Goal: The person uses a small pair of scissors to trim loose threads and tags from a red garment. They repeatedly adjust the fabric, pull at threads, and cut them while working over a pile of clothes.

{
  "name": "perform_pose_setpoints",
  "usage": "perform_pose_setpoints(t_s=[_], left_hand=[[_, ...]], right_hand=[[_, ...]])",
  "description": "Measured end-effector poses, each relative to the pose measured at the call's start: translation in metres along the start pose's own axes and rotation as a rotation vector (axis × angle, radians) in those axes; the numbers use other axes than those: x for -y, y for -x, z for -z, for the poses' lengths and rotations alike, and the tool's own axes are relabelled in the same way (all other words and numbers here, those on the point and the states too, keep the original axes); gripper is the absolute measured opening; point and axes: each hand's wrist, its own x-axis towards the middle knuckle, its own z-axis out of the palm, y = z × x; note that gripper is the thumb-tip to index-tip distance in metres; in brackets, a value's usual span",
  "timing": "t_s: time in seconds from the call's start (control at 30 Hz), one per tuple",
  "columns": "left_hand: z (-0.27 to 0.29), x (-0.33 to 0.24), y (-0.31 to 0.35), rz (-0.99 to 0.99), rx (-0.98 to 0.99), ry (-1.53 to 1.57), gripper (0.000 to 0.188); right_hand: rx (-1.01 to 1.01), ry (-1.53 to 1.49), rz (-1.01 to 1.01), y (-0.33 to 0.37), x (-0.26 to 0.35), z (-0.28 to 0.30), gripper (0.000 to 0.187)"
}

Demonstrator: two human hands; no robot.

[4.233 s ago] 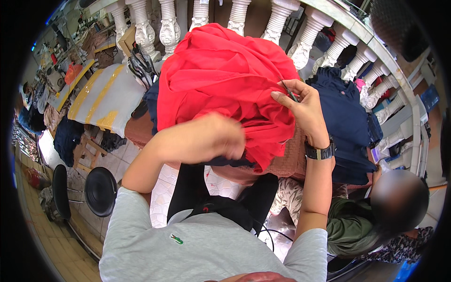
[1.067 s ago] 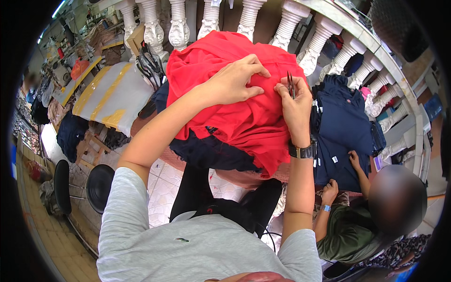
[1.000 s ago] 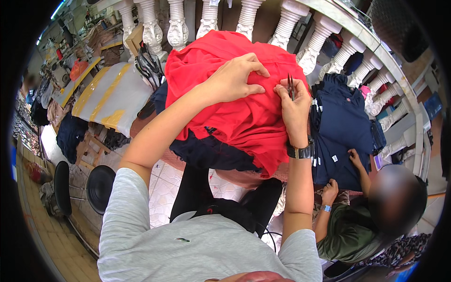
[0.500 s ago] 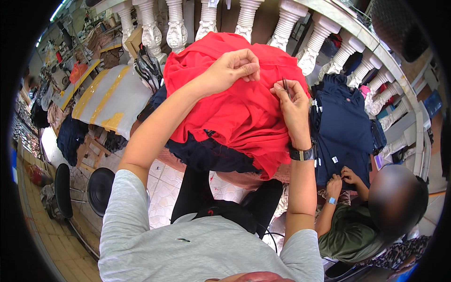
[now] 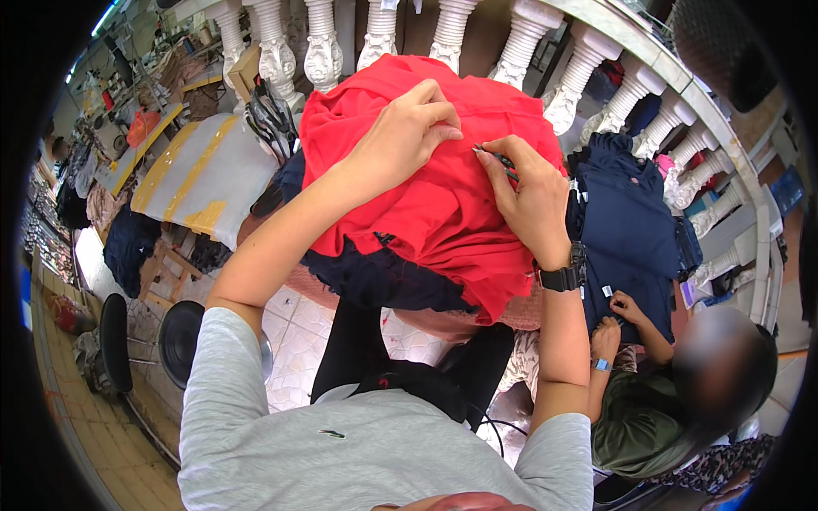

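Observation:
A heap of red cloth (image 5: 383,200) lies bunched in front of me on top of dark navy cloth (image 5: 383,279). My left hand (image 5: 411,128) is over the upper part of the red cloth, thumb and fingers pinched together; what is between them is too small to make out. Close to its right, my right hand (image 5: 530,192) is closed around small thread snips (image 5: 509,170). Their metal tip points left, toward my left fingertips, just above the red cloth. The palm and fingers hide most of the snips.
A pile of navy garments (image 5: 626,230) lies on the right, where a co-worker's hands (image 5: 618,319) handle its near edge. White balusters (image 5: 452,34) stand behind the heap. To the left are a taped pale package (image 5: 187,175) and a black round stool (image 5: 181,341).
My right hand has moved left and turned, bringing the snips' tip toward my left hand. My left fingers have drawn together and tipped downward. The co-worker's hands have shifted slightly.

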Motion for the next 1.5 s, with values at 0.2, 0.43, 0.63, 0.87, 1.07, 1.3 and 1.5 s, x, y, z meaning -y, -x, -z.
perform_pose_setpoints(t_s=[0.2, 0.43, 0.63, 0.87, 1.07, 1.3, 1.5], left_hand=[[-0.005, 0.002, -0.002, -0.011, -0.004, 0.103, 0.006], [-0.006, 0.001, -0.004, -0.011, -0.018, 0.106, 0.007], [-0.006, 0.005, -0.004, 0.064, -0.028, 0.144, 0.008], [-0.005, 0.006, -0.004, 0.071, -0.016, 0.133, 0.009], [-0.006, 0.004, -0.005, 0.082, -0.005, 0.174, 0.01], [0.012, -0.013, 0.007, 0.261, 0.017, 0.353, 0.007], [0.073, -0.069, 0.056, 0.021, 0.788, 0.485, 0.011]], right_hand=[[-0.043, 0.015, 0.049, 0.001, -0.003, -0.003, 0.01], [-0.052, 0.073, 0.08, -0.003, 0.0, -0.006, 0.01], [-0.117, 0.071, 0.07, -0.008, -0.002, -0.004, 0.014], [-0.043, 0.149, 0.071, -0.012, 0.005, -0.008, 0.015], [-0.061, 0.144, 0.089, -0.013, 0.003, -0.013, 0.015], [-0.153, -0.012, -0.032, -0.014, -0.001, -0.001, 0.015], [-0.01, -0.115, -0.391, -0.02, -0.019, 0.046, 0.034]])
